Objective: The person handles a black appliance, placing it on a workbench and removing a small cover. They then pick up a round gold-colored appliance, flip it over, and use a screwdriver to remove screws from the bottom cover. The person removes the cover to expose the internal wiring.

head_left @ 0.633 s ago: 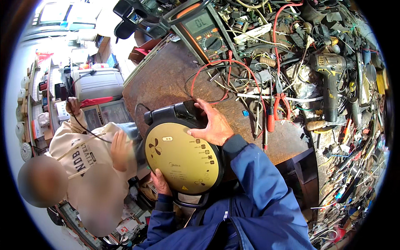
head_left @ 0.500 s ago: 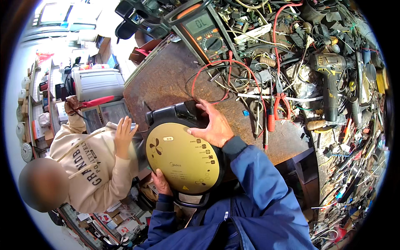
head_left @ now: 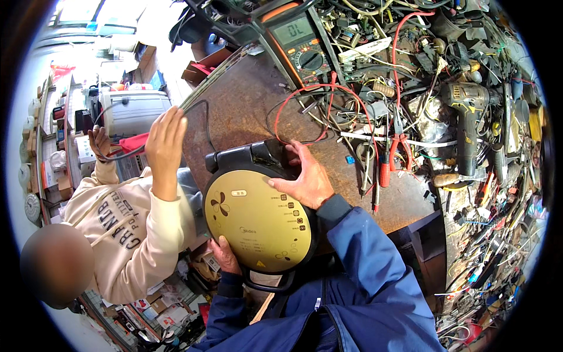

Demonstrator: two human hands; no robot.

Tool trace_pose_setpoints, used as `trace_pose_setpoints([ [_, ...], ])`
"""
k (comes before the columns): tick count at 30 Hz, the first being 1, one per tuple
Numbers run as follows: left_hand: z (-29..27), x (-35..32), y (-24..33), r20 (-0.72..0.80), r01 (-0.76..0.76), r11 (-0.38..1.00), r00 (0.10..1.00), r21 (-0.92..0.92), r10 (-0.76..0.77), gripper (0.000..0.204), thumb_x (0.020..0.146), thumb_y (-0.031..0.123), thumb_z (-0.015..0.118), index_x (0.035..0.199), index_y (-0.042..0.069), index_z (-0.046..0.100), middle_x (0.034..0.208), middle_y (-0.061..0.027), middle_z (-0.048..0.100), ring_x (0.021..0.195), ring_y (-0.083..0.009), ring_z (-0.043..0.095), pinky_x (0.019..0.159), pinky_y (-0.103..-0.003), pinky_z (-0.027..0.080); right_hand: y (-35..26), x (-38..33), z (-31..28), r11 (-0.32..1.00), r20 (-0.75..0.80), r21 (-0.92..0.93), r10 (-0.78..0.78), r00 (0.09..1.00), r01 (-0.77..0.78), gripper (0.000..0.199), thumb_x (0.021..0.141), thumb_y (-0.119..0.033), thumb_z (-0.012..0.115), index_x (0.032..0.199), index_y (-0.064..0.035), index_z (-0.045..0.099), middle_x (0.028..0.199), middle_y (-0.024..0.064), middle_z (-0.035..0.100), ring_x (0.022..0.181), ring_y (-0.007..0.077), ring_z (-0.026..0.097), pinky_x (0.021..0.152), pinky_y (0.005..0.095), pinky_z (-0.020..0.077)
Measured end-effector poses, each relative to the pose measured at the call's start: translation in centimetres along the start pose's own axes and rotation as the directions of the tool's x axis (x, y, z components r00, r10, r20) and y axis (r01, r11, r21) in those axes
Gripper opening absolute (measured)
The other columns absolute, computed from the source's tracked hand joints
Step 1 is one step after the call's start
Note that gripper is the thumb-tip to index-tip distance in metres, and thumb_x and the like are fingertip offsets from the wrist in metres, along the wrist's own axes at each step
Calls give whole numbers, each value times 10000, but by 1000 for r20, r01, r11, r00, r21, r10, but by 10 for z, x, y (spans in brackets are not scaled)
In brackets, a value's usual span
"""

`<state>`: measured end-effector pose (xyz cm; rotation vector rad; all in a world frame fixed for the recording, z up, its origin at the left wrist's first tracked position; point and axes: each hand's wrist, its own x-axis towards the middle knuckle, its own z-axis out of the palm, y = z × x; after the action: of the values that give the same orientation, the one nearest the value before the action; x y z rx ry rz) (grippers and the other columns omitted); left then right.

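A gold cooker (head_left: 258, 226) sits at the surface's (head_left: 240, 100) near edge. The left hand's (head_left: 227, 256) grip is closed on its near left rim; the right hand's (head_left: 308, 179) grip clasps its far right side, thumb on top. A meter (head_left: 307, 54) is beyond; pliers (head_left: 400, 138) and a drill (head_left: 467, 129) lie right. Left, a co-worker (head_left: 126, 234) holds a cord (head_left: 120, 156).

Brown worktable (head_left: 237, 111), bright light (head_left: 149, 23) upper left

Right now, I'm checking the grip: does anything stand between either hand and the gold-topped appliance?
Nothing visible: the left hand touches the gold-topped appliance at its near left edge, and the right hand lays its thumb on top.
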<state>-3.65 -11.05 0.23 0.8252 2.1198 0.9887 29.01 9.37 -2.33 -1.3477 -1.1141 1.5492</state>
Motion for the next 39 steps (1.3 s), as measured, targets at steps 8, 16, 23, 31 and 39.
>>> trace_pose_setpoints([
  [8,5,-3,4,54,-18,1000,998,3,18,729,1048,612,548,1462,23,431,1334,-132,610,1160,-247,609,1000,-411,498,1,28,-20,998,188,-30,57,980,-53,1195,676,-472,919,1570,73,345,1463,242,584,1186,363,664,1023,434,531],
  [16,-22,9,-41,-39,-53,982,997,182,61,735,1051,609,543,1473,15,450,1354,-140,605,1176,-261,606,1017,-419,497,5,27,-17,999,191,-12,31,981,-30,1195,690,-490,904,1567,87,334,1523,273,537,1348,399,591,1108,438,494],
  [23,-1,0,-7,41,-78,995,996,60,75,715,1060,572,544,1468,-6,440,1366,-154,599,1195,-260,597,1042,-411,481,4,5,-8,999,119,21,44,992,-47,1105,753,-446,885,1561,81,347,1510,325,525,1355,401,584,1124,460,484],
  [31,22,-8,34,22,-34,996,999,-76,36,537,1065,432,608,1337,-19,501,1291,-134,623,1124,-215,597,1014,-380,482,8,1,-1,999,66,-45,6,998,-3,1039,786,-408,874,1567,48,363,1487,329,542,1388,398,560,1159,456,455],
  [39,-17,36,38,-253,-270,963,930,22,267,578,1043,304,654,1436,-77,469,1360,-213,611,1260,-238,590,1067,-374,471,-21,-114,-47,886,18,-454,-94,995,92,768,784,-310,869,1380,68,566,1205,254,693,1092,370,692,924,447,561],
])
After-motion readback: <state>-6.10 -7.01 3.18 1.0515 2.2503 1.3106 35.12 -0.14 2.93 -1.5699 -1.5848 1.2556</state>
